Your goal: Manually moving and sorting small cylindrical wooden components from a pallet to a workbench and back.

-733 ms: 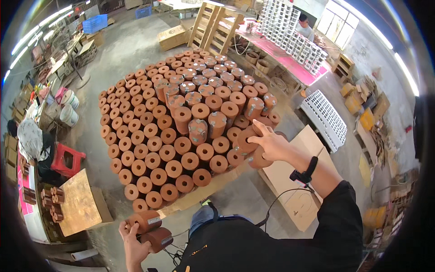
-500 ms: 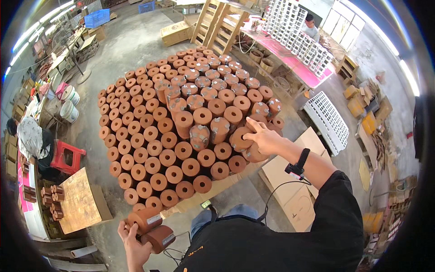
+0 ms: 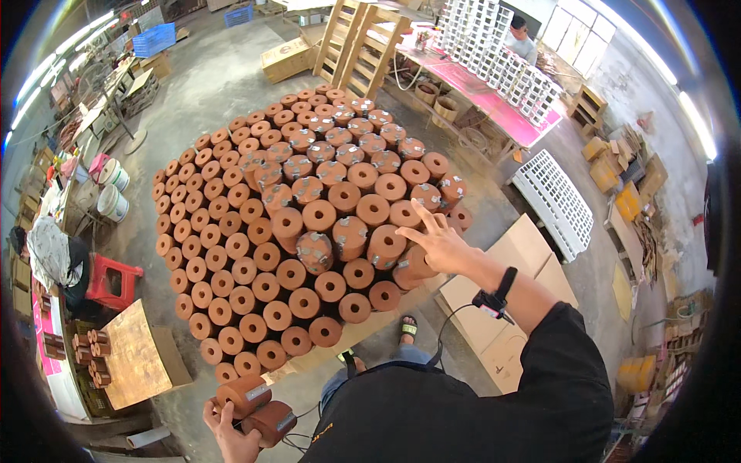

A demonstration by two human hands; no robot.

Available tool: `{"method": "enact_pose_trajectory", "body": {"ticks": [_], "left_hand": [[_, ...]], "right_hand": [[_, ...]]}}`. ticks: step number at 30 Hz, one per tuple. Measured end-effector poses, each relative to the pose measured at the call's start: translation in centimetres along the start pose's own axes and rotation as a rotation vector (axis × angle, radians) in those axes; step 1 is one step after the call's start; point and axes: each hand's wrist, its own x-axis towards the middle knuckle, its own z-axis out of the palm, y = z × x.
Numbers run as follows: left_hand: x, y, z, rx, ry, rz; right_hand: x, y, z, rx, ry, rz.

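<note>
Your left hand (image 3: pixel 231 441) gripped two cylinders (image 3: pixel 248 395) just beside the near left corner of the stack (image 3: pixel 306 190). Your right hand (image 3: pixel 441 245), well apart, spread its fingers over the stack's near right side; whether it grasped one could not be told. Cardboard (image 3: pixel 529 251) lay below your right forearm, a white grate (image 3: pixel 552 199) beyond.

Tube lights (image 3: pixel 697 125) and a window (image 3: pixel 577 35) glare white amid fisheye-bent edges
</note>
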Motion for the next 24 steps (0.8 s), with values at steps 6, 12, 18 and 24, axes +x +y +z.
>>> {"method": "enact_pose_trajectory", "body": {"ticks": [6, 12, 18, 24], "left_hand": [[1.3, 4.9, -0.2, 0.046, -0.038, 0.046], [1.4, 10.6, 2.3, 0.226, 0.004, 0.204], [-1.0, 19.3, 6.0, -0.080, 0.017, -0.077], [-1.1, 27.9, 9.7, 0.074, -0.071, 0.002]], "right_hand": [[-5.2, 6.6, -1.4, 0.213, 0.291, 0.043], [-5.4, 12.2, -2.2, 0.196, 0.359, 0.179], [-1.3, 14.7, 0.2, 0.151, 0.442, 0.054], [1.4, 16.4, 1.8, 0.176, 0.481, -0.137]]}}
